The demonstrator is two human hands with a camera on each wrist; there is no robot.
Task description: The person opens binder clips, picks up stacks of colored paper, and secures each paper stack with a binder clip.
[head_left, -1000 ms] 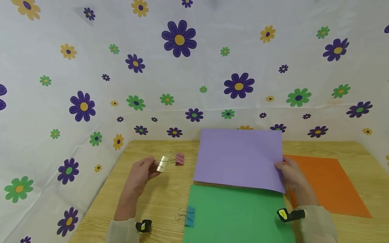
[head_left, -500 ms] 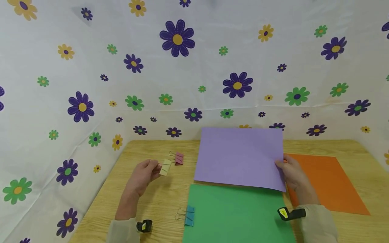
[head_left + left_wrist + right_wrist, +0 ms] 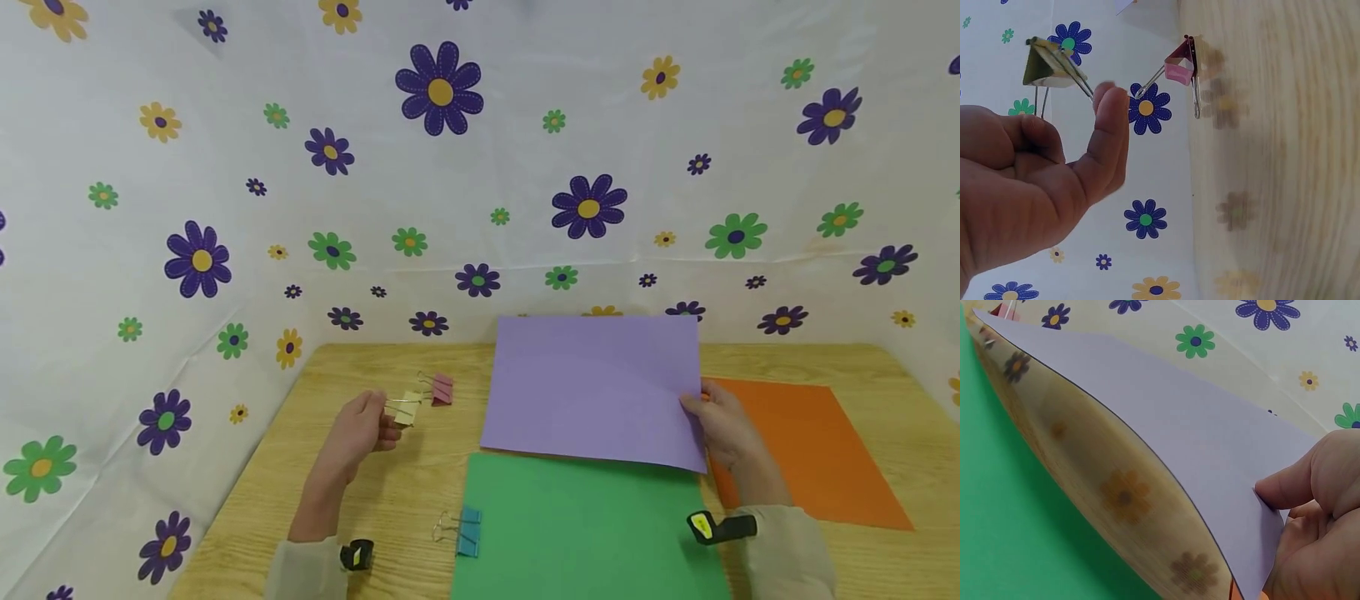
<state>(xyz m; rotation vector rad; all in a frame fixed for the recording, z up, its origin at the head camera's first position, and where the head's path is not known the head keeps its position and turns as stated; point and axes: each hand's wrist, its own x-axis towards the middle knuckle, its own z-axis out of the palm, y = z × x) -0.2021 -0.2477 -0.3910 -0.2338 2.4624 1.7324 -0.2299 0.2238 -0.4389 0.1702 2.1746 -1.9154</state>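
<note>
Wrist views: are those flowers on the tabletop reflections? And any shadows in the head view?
Left wrist: apparently yes, the tabletop mirrors the flowered cloth, blurred; right wrist: similar blurred reflections on the tabletop, and the green sheet darkens along its edge towards the purple sheet; head: soft shadow on the tabletop near the left hand.

Wooden table (image 3: 405, 500) under green sheet (image 3: 592, 529), orange sheet (image 3: 813, 450), pink clip (image 3: 442, 389).

Between the left hand (image 3: 360, 425) and the purple paper (image 3: 592, 387), there is room to pass above the table (image 3: 420, 479), but the pink binder clip (image 3: 443, 390) obstructs the far part. Nearer, the blue binder clip (image 3: 469, 533) at the edge of the green paper (image 3: 592, 525) narrows this way.
</note>
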